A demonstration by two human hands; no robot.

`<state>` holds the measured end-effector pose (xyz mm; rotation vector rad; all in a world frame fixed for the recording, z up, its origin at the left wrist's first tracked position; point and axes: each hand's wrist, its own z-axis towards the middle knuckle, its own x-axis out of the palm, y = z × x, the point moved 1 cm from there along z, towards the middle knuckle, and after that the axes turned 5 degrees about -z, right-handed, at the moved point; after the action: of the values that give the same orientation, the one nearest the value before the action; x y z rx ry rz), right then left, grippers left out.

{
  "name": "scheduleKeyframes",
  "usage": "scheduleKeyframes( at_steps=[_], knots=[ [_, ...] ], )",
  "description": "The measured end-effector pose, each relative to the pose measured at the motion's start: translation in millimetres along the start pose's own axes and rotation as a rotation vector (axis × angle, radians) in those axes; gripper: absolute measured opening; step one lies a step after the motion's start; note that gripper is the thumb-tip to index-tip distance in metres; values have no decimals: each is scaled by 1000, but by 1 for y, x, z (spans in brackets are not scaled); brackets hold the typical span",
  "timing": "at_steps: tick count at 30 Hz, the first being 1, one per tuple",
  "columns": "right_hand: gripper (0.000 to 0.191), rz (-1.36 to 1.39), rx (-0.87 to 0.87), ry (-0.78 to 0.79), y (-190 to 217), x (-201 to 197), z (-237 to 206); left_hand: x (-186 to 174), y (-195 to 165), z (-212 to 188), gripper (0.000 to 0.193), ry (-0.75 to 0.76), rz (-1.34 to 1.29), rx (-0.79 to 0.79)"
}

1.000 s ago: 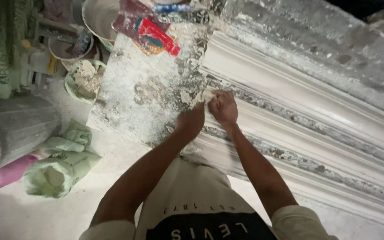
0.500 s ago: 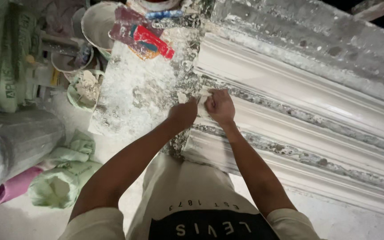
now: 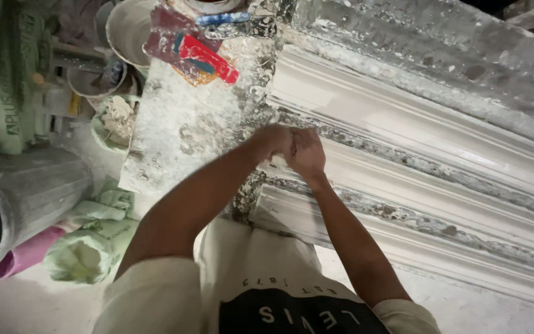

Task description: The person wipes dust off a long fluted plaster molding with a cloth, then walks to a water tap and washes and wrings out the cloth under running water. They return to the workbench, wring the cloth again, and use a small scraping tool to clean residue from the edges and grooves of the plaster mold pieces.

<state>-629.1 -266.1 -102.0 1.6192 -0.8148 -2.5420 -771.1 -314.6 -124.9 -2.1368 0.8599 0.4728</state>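
Both fists are curled and pressed together, the left hand (image 3: pixel 271 141) against the right hand (image 3: pixel 307 151), on the long white moulded plaster cornice (image 3: pixel 403 154) directly beneath them; blur hides any pinched tool. Uneven pressure could chip its near edge.

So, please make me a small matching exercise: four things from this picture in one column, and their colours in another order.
Things
1. moulding
2. pipe
3. crumpled bag
4. flat tool

Colours
A. red
B. pale green
C. white
D. grey

Pairs: 1-C, 2-D, 3-B, 4-A
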Motion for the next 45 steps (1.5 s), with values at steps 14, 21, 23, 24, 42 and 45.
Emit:
scheduleKeyframes(
  at_steps=[14, 21, 23, 24, 42, 45],
  knots=[
    [7, -16, -10, -35, 5, 1, 2, 9, 14, -45, 23, -315, 188, 61],
    [10, 45, 127, -19, 4, 6, 1, -7, -19, -53, 19, -83, 388, 11],
    [7, 2, 33, -65, 5, 5, 3, -11, -18, -50, 27, -73, 388, 25],
    [8, 8, 39, -70, 5, 3, 4, -12, -18, -47, 34, -60, 356, 22],
    [17, 240, 20, -83, 2, -21, -4, 54, 13, -98, 32, -1050, -506, -179],
    [11, 368, -16, -84, 3, -25, -7, 101, -8, -127, 28, -1225, -790, -239]
  ],
)
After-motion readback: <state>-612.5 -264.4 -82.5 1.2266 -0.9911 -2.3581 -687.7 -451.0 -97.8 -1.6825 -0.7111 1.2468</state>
